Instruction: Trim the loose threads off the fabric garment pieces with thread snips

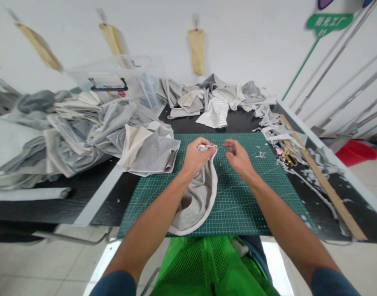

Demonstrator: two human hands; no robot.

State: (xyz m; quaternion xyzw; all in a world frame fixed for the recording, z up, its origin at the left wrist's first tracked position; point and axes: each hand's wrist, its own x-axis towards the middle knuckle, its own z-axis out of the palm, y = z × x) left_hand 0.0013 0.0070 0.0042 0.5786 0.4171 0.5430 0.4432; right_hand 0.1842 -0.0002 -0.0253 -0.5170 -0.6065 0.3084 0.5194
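Observation:
Pinched at its top edge in my left hand (198,155) is a grey piece of fabric (207,189) with a white bound rim. It hangs and curves down over the near edge of the green cutting mat (244,205). Just right of the held edge, apart from it, is my right hand (237,157). Its fingers are bent with a gap between index finger and thumb, and I see nothing held in them. Small white scraps (260,154) lie on the mat beyond my right hand.
Folded grey and cream fabric pieces (154,150) overlap the mat's left side, beside a large heap (80,127). A clear plastic box (114,78) stands behind. More fabric (213,111) lies at the back. Gold-handled scissors (287,158) and a wooden ruler (327,189) are at right.

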